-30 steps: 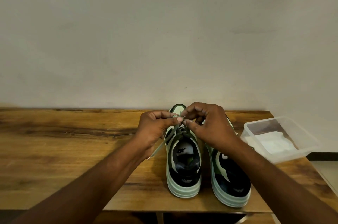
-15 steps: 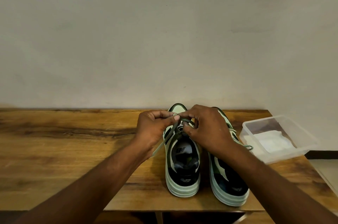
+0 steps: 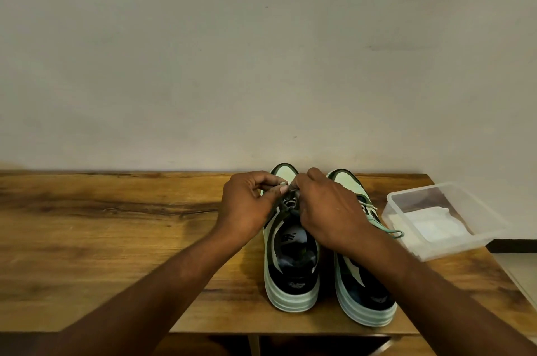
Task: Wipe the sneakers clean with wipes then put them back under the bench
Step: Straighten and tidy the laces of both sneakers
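Observation:
Two mint-green and black sneakers stand side by side on the wooden bench point(image 3: 101, 225), heels toward me. My left hand point(image 3: 250, 204) and my right hand point(image 3: 328, 210) meet over the tongue of the left sneaker point(image 3: 290, 274), each pinching its dark lace. The right sneaker point(image 3: 366, 297) lies partly under my right forearm, and its pale lace loop pokes out on the right. A clear plastic tub point(image 3: 447, 245) holding white wipes point(image 3: 433, 225) sits at the bench's right end.
A plain grey wall rises straight behind the bench. The bench's right edge drops to a light floor point(image 3: 520, 265). Under the front edge there is a dark gap with a wooden leg point(image 3: 254, 345).
Both hands have drawn closer together over the left sneaker's laces, and my right hand has shifted slightly left and down. The sneakers and tub have stayed put.

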The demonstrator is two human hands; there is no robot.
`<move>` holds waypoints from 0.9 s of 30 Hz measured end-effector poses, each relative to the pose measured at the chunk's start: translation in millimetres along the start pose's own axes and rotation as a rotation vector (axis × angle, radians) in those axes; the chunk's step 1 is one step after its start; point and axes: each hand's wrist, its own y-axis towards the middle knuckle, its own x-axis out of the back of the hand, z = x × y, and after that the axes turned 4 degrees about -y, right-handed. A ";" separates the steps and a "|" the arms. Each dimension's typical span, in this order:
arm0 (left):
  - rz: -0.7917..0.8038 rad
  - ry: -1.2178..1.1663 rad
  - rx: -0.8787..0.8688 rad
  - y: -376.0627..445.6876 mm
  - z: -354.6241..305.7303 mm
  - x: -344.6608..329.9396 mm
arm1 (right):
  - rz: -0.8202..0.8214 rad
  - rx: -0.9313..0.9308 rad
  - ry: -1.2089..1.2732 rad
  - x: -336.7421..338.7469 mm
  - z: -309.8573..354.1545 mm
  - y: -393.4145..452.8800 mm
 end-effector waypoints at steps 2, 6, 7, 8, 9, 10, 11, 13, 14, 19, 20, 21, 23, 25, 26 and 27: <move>0.017 0.019 -0.027 0.2 -0.1 -0.3 | 0.034 -0.009 0.006 1.9 -1.3 0.4; 0.030 0.025 -0.047 -0.1 -2.0 -1.1 | 0.098 -0.026 0.118 4.4 -3.5 1.5; 0.029 0.021 -0.044 -0.2 -2.4 -1.1 | 0.106 -0.031 0.147 4.9 -3.6 1.8; 0.024 0.006 -0.035 0.2 -2.4 -1.2 | 0.108 -0.036 0.168 5.0 -3.7 2.4; 0.018 -0.016 -0.013 0.9 -1.7 -1.4 | 0.101 -0.043 0.182 5.0 -3.5 2.8; 0.015 -0.045 0.020 1.2 -1.3 -1.6 | 0.089 -0.051 0.191 4.9 -3.2 3.2; 0.013 -0.088 0.060 0.9 -1.7 -1.9 | 0.074 -0.057 0.194 5.0 -2.6 3.2; 0.009 -0.187 0.137 0.5 -3.2 -2.9 | 0.044 -0.065 0.182 5.1 -1.3 2.4; 0.007 -0.227 0.167 0.3 -4.4 -2.9 | 0.026 -0.068 0.173 5.0 -0.9 2.0; -0.005 -0.427 0.321 -2.4 -14.3 -2.9 | -0.047 -0.050 0.173 5.3 -2.4 1.9; -0.003 -0.436 0.348 -1.9 -14.4 -2.8 | -0.057 -0.043 0.175 5.1 -3.0 2.2; 0.001 -0.433 0.377 -1.2 -14.5 -2.2 | -0.071 -0.035 0.173 5.0 -3.5 2.4; 0.008 -0.398 0.422 1.2 -10.5 -1.4 | -0.108 -0.013 0.168 4.0 -4.3 2.0; 0.010 -0.380 0.464 2.8 -7.4 0.2 | -0.144 0.011 0.158 2.3 -5.2 1.7; 0.014 -0.387 0.478 3.3 -6.5 1.2 | -0.155 0.020 0.147 1.6 -5.5 1.8; 0.020 -0.393 0.491 3.4 -6.6 2.2 | -0.164 0.028 0.135 0.9 -5.8 1.8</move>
